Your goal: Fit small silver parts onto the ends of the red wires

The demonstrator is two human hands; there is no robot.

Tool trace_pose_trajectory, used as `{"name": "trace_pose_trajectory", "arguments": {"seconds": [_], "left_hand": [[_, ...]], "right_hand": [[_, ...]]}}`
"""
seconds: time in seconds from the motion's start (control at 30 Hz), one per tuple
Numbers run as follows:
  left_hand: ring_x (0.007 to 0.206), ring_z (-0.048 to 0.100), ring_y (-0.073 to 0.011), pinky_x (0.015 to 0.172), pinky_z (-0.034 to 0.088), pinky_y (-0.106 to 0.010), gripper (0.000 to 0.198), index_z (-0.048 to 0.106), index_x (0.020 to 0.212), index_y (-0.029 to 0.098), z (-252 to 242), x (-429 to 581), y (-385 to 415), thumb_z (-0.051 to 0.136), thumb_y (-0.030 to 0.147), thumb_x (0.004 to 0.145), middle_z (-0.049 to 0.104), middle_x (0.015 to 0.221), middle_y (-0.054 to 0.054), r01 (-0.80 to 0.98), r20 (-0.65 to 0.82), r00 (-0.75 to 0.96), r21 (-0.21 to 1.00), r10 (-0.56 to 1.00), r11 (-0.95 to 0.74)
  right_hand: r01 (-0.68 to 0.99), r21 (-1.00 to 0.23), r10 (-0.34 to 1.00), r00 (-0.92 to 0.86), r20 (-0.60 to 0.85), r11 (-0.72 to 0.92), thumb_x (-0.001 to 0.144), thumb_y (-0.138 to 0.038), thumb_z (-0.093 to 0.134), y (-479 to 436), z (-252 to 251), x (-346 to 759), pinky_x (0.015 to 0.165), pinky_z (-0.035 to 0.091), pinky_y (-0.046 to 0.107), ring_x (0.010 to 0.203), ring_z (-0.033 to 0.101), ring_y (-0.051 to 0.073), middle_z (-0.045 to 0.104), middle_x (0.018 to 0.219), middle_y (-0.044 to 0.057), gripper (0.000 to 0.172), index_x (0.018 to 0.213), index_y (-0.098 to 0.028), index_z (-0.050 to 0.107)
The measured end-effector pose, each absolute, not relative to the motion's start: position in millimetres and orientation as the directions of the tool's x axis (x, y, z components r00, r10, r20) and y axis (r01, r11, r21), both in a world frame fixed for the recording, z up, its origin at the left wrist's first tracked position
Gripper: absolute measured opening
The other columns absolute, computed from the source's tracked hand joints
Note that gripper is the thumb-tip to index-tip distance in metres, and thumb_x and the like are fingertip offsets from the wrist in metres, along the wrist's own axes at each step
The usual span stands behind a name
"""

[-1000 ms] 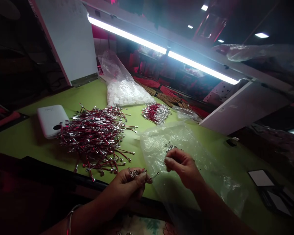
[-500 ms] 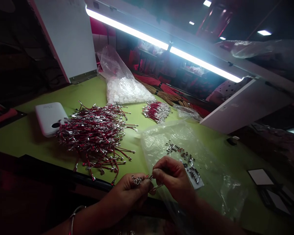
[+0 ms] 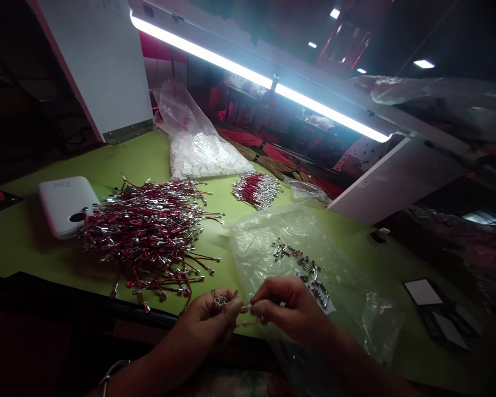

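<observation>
My left hand is closed around a small bunch of terminal wires, whose round metal ends poke out above the fingers. My right hand meets it fingertip to fingertip and pinches a small metal terminal in the gap between the hands. A second thin piece shows just below, blurred. To the left lies a big heap of short red wires with silvery terminals on their ends. Loose small metal parts are scattered on a clear plastic bag, just beyond my right hand.
A white power bank touches the heap's left side. Behind stand a bag of white connectors and a neat bundle of red wires. Long wire bundles lie at the back beneath a lit tube lamp. Dark flat pieces lie right.
My hands have moved slightly apart at the fingertips, and the small terminal now shows between them. The whole view has shifted a little, with things appearing further left.
</observation>
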State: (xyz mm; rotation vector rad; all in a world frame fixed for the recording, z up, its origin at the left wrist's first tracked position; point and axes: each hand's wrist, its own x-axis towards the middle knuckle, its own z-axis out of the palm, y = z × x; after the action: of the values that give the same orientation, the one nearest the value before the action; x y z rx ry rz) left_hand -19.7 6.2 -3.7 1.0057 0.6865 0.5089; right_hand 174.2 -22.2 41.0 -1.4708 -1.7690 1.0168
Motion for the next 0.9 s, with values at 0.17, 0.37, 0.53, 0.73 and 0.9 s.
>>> {"name": "trace_pose_trajectory", "arguments": {"seconds": [0.17, 0.37, 0.53, 0.73, 0.9], "left_hand": [[0.045, 0.019, -0.0062, 0.042, 0.012, -0.020, 0.040, 0.048, 0.076, 0.020, -10.7, -17.2, 12.8, 0.064, 0.056, 0.087, 0.031, 0.051, 0.012, -0.154, -0.298, 0.639, 0.854, 0.709, 0.498], [0.049, 0.019, -0.0063, 0.043, 0.014, -0.020, 0.042, 0.049, 0.073, 0.020, -6.0, -19.6, 12.7, 0.068, 0.055, 0.085, 0.030, 0.054, 0.011, -0.190, -0.279, 0.660, 0.836, 0.697, 0.514], [0.049, 0.019, -0.0060, 0.045, 0.013, -0.022, 0.043, 0.050, 0.071, 0.019, -3.4, -18.8, 14.9, 0.070, 0.055, 0.083, 0.031, 0.053, 0.010, -0.223, -0.267, 0.672, 0.817, 0.691, 0.533], [0.046, 0.024, -0.0061, 0.044, 0.013, -0.023, 0.043, 0.063, 0.083, 0.016, -1.2, -19.4, 13.4, 0.068, 0.058, 0.083, 0.037, 0.050, 0.009, -0.169, -0.276, 0.679, 0.843, 0.680, 0.511], [0.043, 0.023, -0.0060, 0.042, 0.014, -0.023, 0.045, 0.060, 0.076, 0.017, 7.5, -20.7, 11.9, 0.064, 0.061, 0.083, 0.036, 0.049, 0.009, -0.062, -0.302, 0.697, 0.878, 0.651, 0.474]], "right_hand": [[0.967, -0.181, 0.983, -0.174, 0.055, 0.181, 0.093, -0.011, 0.053, 12.8, 37.0, 219.0, 0.071, 0.044, 0.027, 0.081, 0.066, 0.019, 0.073, 0.091, 0.009, 0.017, 0.095, -0.016, 0.069], [0.976, -0.012, 0.975, -0.216, -0.041, 0.216, 0.070, 0.009, 0.055, 40.4, 30.2, 237.2, 0.062, 0.034, 0.027, 0.068, 0.061, 0.020, 0.070, 0.075, 0.011, 0.025, 0.075, -0.014, 0.066], [0.988, -0.067, 0.990, -0.140, 0.007, 0.140, 0.077, 0.005, 0.052, 39.6, 26.8, 241.6, 0.059, 0.033, 0.027, 0.063, 0.061, 0.019, 0.067, 0.071, 0.009, 0.024, 0.079, -0.015, 0.066], [0.905, -0.421, 0.996, -0.032, 0.084, 0.064, 0.099, -0.028, 0.048, 18.2, 32.1, 231.5, 0.061, 0.047, 0.027, 0.065, 0.065, 0.017, 0.067, 0.073, 0.004, 0.022, 0.086, -0.018, 0.062], [0.106, -0.987, 0.985, -0.106, -0.133, -0.122, 0.085, -0.038, 0.071, 0.1, 41.0, 181.9, 0.053, 0.050, 0.024, 0.054, 0.061, 0.012, 0.067, 0.065, 0.000, 0.023, 0.077, -0.018, 0.063]]}}
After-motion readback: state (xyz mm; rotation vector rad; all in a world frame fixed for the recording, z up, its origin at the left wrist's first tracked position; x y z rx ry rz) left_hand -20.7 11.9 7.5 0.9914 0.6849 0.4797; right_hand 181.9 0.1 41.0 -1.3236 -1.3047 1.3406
